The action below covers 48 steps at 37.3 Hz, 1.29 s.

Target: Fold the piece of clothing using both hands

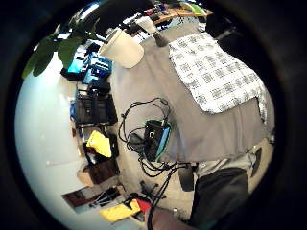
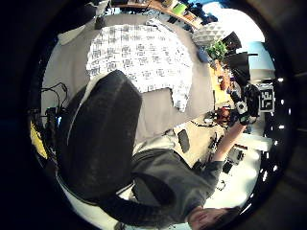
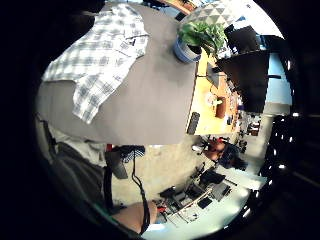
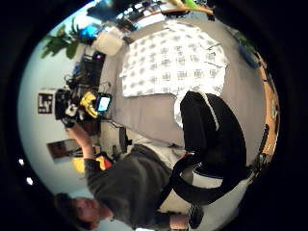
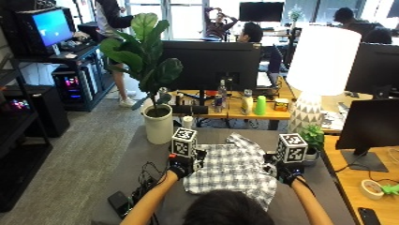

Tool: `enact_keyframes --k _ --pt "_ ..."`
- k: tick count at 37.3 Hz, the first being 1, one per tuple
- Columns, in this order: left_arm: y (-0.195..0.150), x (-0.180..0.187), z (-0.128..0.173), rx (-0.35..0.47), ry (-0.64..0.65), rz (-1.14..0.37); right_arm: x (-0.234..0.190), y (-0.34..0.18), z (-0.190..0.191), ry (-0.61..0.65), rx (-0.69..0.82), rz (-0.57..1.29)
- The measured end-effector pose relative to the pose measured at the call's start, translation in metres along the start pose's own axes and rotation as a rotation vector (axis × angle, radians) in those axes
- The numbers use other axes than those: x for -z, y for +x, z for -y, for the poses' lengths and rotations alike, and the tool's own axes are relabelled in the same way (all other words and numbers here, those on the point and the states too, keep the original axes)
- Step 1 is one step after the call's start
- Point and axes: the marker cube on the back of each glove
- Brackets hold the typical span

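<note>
A grey-and-white plaid shirt (image 5: pixel 231 171) lies spread flat on the grey table (image 5: pixel 140 154) in front of me, one sleeve trailing toward the near edge. My left hand (image 5: pixel 181 167) is raised at the shirt's left side and my right hand (image 5: pixel 288 174) at its right side. Both hang well above the cloth and hold nothing. The palm views look down on the shirt (image 1: pixel 216 72) (image 3: pixel 100 55) from some height. A curved gloved finger (image 2: pixel 100 143) crosses the left thumb side view, and another finger (image 4: pixel 211 134) crosses the right thumb side view; neither touches the shirt (image 2: pixel 139 57) (image 4: pixel 173 57).
A white pot with a large-leaved plant (image 5: pixel 158 124) stands at the table's far left corner. At the far right are a tall lamp (image 5: pixel 314 61) and a small potted plant (image 5: pixel 312 138). Cables and a dark device (image 5: pixel 134 192) lie at the left edge. An orange desk (image 5: pixel 349 168) adjoins on the right.
</note>
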Motion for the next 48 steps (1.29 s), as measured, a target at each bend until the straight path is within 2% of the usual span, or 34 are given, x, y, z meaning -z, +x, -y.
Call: enact_keyframes --k 13,24,27,33,35,39,43,48 --pt "-0.013 -0.005 0.003 0.049 -0.036 -0.020 0.013 0.000 -0.002 0.008 0.001 -0.027" --pt "-0.014 -0.011 0.008 0.031 -0.067 -0.058 0.005 0.009 0.006 -0.105 -0.012 -0.006" --pt "-0.011 -0.032 0.017 0.001 -0.103 -0.047 -0.007 0.012 0.006 -0.163 -0.008 -0.003" --pt "0.015 -0.128 0.038 -0.111 -0.337 0.015 -0.046 0.019 0.007 -0.242 -0.017 0.013" --pt "0.022 -0.142 0.032 -0.102 -0.392 0.044 -0.053 0.021 0.007 -0.248 -0.015 0.018" --pt "0.033 -0.138 -0.004 -0.021 -0.466 0.102 -0.065 0.026 0.009 -0.262 -0.009 0.019" --pt "0.038 -0.147 -0.003 -0.015 -0.436 0.091 -0.074 0.028 0.009 -0.284 -0.010 0.026" --pt "0.042 -0.146 0.018 -0.050 -0.165 0.101 -0.084 0.028 0.010 -0.292 -0.003 0.031"
